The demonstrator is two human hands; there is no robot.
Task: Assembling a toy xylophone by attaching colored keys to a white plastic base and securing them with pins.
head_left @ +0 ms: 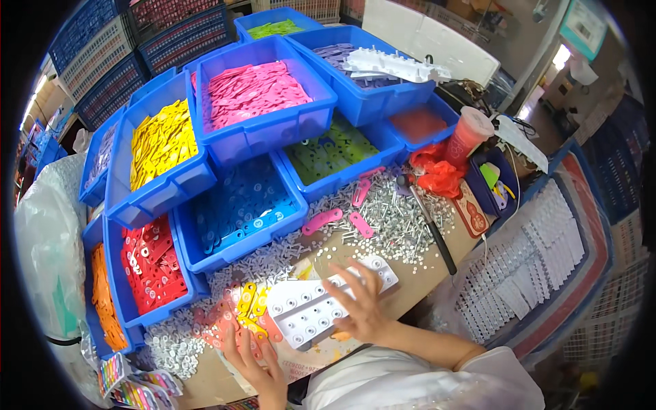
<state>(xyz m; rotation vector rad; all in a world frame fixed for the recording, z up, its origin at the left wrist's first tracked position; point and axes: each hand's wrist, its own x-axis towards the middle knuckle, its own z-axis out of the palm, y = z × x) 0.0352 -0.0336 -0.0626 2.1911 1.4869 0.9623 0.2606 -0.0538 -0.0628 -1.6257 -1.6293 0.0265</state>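
Note:
A white block (311,313) with two rows of round metal-centred seats lies at the table's front edge. My right hand (362,304) is over its right half, fingers spread, some of them close to the upper row; whether they touch it I cannot tell. My left hand (254,361) reaches in low on the left with fingers stretched out and nothing visible in it. Its fingertips are at a loose pile of flat coral-red plastic strips (220,321). Several yellow strips (251,301) lie between that pile and the block.
Blue bins hold pink strips (253,92), yellow strips (164,143), blue strips (239,219) and red strips (152,263). Metal screws (403,225) and white rings (179,348) are heaped about. A black-handled hammer (437,236) lies right, near a pink cup (470,133). Finished white pieces (526,266) fill a crate.

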